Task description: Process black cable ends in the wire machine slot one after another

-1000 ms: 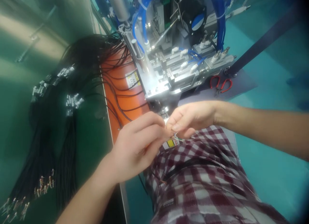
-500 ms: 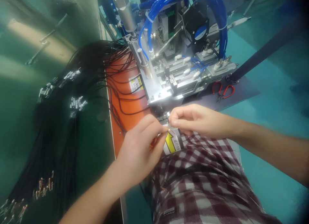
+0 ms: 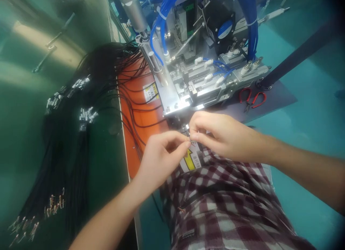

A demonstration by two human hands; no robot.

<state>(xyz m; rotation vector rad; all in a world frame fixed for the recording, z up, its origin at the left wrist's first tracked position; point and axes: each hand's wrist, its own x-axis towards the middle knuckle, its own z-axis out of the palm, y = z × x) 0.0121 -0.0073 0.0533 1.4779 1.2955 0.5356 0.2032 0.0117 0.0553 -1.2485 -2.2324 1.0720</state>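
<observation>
In front of the machine, my left hand (image 3: 164, 153) is closed in a pinch, thumb against forefinger, on a thin wire (image 3: 193, 141). My right hand (image 3: 223, 135) is closed too, its thumb and forefinger pressed together at the same wire, with the fingertips of both hands almost touching. Most of the wire is hidden by the fingers. Just below them, a white label with a yellow arrow (image 3: 191, 163) is partly covered. The pneumatic machine (image 3: 194, 88), with its metal plate and cylinders, stands right behind my hands.
Black cables (image 3: 105, 59) run over the orange panel (image 3: 142, 117) to the left, bundled with silvery connectors (image 3: 87, 115) and bare wire ends (image 3: 55, 205). Red-handled pliers (image 3: 252, 100) lie right of the machine. A dark post (image 3: 293, 59) rises there. Blue hoses (image 3: 172, 5) arch above.
My left hand's fingers have shifted up slightly and its thumb now lies straighter along the wire. The right hand has come in closer, to the left hand's fingertips. The view has shifted a little.
</observation>
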